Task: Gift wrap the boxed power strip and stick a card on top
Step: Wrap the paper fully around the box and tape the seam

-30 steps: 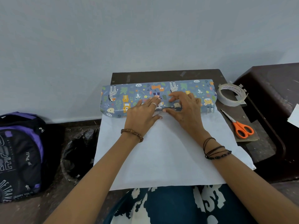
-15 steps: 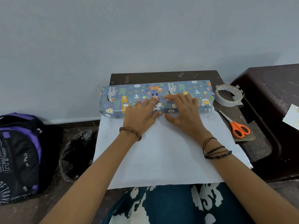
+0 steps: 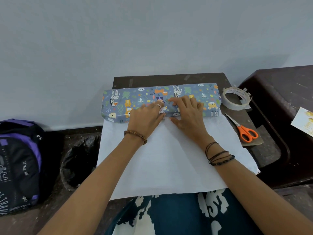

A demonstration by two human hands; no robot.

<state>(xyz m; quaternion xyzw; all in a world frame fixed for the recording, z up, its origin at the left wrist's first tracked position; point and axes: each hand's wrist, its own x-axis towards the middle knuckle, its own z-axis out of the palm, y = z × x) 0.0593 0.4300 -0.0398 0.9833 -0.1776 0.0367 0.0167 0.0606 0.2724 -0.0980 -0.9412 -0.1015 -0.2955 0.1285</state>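
Both hands press flat on the wrapped box point(image 3: 128, 106) at the centre of the frame: the left hand point(image 3: 145, 118) and right hand point(image 3: 188, 114) lie side by side, fingers straight on the patterned paper, whose white underside point(image 3: 169, 163) spreads toward the lower edge. Right of the box sit a tape roll point(image 3: 236, 99) and scissors point(image 3: 245, 131); a card point(image 3: 303, 122) lies at the far right

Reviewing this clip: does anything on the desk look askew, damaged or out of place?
Nothing damaged or spilled. The wrapping paper overhangs the small desk toward the lap, and the wrapped box sticks out past the desk's left edge. Left hand and right hand press the paper on the box. Tape roll and scissors lie at the right.
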